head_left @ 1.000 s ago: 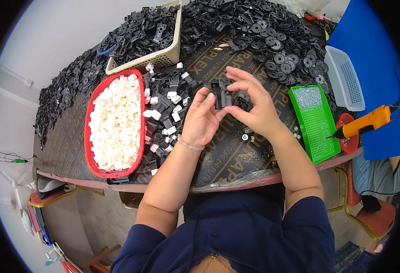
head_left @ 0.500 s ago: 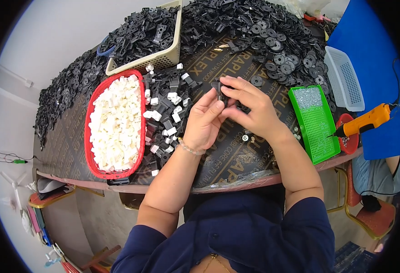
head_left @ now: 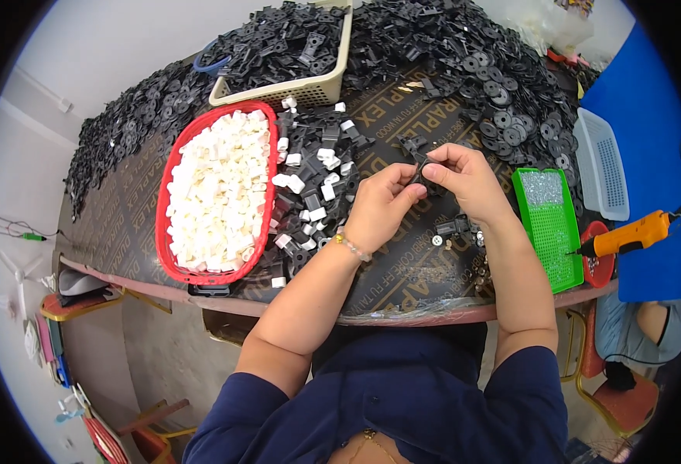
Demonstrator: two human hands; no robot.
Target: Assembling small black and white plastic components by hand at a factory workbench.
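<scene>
Above the middle of the table, my left hand [head_left: 384,203] and my right hand [head_left: 468,182] pinch one small black plastic part [head_left: 421,164] between thumbs and fingertips. Fingers cover much of it, so its full shape is hidden. Just beyond the fingertips lies another black part [head_left: 413,144]. Below my right hand rest a black piece [head_left: 453,226] and a small white round piece [head_left: 437,240]. To the left of my left hand spreads a pile of black parts with white caps [head_left: 317,185].
A red basket [head_left: 165,246] of white pieces stands left, a cream basket [head_left: 330,94] of black parts behind. Black discs [head_left: 511,127] heap at the back. Right are a green tray [head_left: 557,267] of small metal pieces, an orange electric screwdriver [head_left: 631,235], a red bowl [head_left: 600,271] and a pale basket [head_left: 605,174].
The view has shifted, so the table's contents appear farther right. Both hands keep hold of the black part, now lower and gripped between the fingertips. More black pieces show around my right hand.
</scene>
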